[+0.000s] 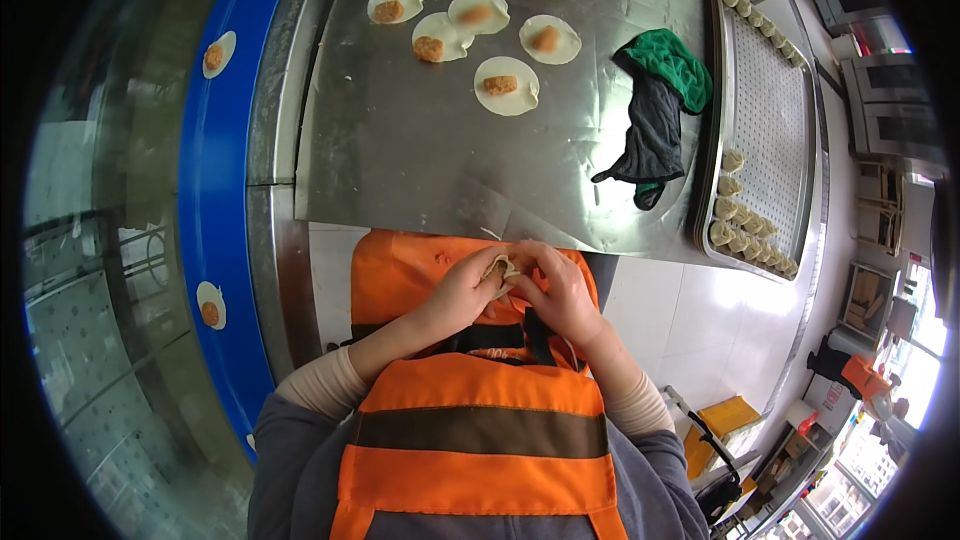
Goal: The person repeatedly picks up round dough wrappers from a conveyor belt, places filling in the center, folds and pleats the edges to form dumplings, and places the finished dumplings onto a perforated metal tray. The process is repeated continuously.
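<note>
Both forearms reach forward from the lower edge, the left hand (462, 285) and right hand (562, 290) meeting with fingers curled together.

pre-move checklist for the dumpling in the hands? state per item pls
1. Both hands on the dumpling: left hand, right hand pinch it. Ok.
2. Seam closed: hidden by fingers. Cannot tell.
3. Free space on tray: middle bare. Ok.
4. Filled wrappers waiting on steel table: several. Ok.
5. Green-and-dark cloth off the wrappers: lies apart. Ok.
</note>
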Tool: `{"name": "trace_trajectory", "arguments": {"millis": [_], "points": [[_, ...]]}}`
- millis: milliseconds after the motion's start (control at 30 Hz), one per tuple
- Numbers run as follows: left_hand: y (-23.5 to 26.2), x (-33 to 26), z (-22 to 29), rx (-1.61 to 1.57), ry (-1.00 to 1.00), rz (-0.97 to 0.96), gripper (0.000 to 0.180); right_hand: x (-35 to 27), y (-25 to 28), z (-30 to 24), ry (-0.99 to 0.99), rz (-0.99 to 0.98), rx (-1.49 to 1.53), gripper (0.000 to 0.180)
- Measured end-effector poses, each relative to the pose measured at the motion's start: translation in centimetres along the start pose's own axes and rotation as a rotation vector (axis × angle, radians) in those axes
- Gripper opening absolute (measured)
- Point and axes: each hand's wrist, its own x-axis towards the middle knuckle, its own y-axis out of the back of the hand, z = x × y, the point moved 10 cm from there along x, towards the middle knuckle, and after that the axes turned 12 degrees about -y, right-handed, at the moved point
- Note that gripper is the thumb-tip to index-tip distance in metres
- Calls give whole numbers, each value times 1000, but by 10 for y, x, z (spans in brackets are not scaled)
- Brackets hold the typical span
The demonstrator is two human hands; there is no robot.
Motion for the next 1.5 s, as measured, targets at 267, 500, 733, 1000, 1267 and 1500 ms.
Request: {"name": "trace_trajectory", "arguments": {"millis": [267, 500, 733, 1000, 1267, 1500], "points": [[-3, 8, 6, -44, -111, -18, 32, 5, -3, -3, -104, -30, 72, 16], [3, 3, 5, -125, -36, 47, 28, 4, 10, -15, 132, 66, -173, 17], [3, 3, 4, -10, -70, 14, 31, 3, 4, -24, 148, -3, -163, 19], [4, 4, 8, -164, -76, -8, 36, 5, 10, -8, 93, 72, -142, 20], [2, 6, 24, 170, -289, -2, 38, 5, 7, -21, 141, 22, -195, 21], [-4, 7, 20, -539, -8, 96, 30, 5, 7, 2, 40, 75, -46, 22]]}}
